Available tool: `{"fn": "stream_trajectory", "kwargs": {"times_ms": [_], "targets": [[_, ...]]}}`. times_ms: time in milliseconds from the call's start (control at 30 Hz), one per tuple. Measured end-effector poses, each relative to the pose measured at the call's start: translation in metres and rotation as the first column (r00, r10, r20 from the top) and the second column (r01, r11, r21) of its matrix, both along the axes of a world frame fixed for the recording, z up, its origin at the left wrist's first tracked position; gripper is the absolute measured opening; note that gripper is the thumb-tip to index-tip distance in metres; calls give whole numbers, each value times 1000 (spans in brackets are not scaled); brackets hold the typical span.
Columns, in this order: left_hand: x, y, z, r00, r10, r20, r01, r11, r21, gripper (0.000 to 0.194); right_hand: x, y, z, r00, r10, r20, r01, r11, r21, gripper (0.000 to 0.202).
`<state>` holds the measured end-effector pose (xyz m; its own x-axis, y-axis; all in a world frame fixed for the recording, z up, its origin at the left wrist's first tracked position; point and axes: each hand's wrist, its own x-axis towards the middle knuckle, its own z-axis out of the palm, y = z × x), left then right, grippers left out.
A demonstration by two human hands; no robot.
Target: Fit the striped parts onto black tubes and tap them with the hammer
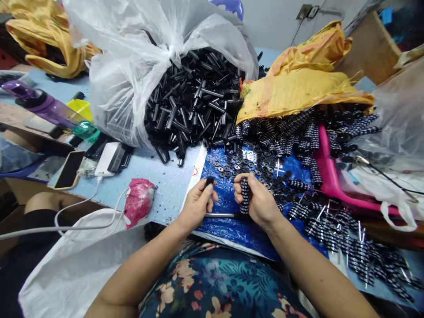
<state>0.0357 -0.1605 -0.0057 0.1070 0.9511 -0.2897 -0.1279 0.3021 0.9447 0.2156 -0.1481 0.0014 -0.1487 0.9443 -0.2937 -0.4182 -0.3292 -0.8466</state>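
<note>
Right hand [257, 198]: fingers clamped on patterned cylinder [244, 197], long axis running up-down in view. Left hand [196, 201]: fingers pinching black piece [209, 181], end poking out past thumb.

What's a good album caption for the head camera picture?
Above a blue plastic sheet, left hand holds a small black piece, right hand a black cylinder with white markings.
</note>
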Motion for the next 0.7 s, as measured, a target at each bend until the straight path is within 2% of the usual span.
{"fn": "stream_trajectory", "kwargs": {"times_ms": [167,300,367,467,533,600,633,700], "targets": [[3,-5,2,997,10,-71,-8,999,34,39,-9,-4,-1,998,-49,-50,49,999,-14,47],[23,-4,6,986,20,-163,5,989,150,31,-18,-6,-2,976,-207,-61,209,978,15,43],[34,-2,7,979,-18,-203,62,975,213,29,-21,-6,-6,965,-261,1,260,964,59,42],[39,0,9,970,-73,-231,130,961,243,21,-15,-8,-16,957,-208,204,154,956,250,45],[34,1,11,977,-86,-195,125,972,197,22,-4,-12,-23,890,-196,412,-19,886,464,69],[25,0,13,986,-108,-125,123,986,116,28,9,-16,-28,760,-233,606,-267,739,618,102],[20,-1,13,988,-122,-99,131,988,85,30,15,-18,-29,696,-267,666,-374,658,654,108],[15,-3,12,986,-147,-77,152,986,68,34,22,-21,-30,619,-328,714,-502,535,680,102]]}}
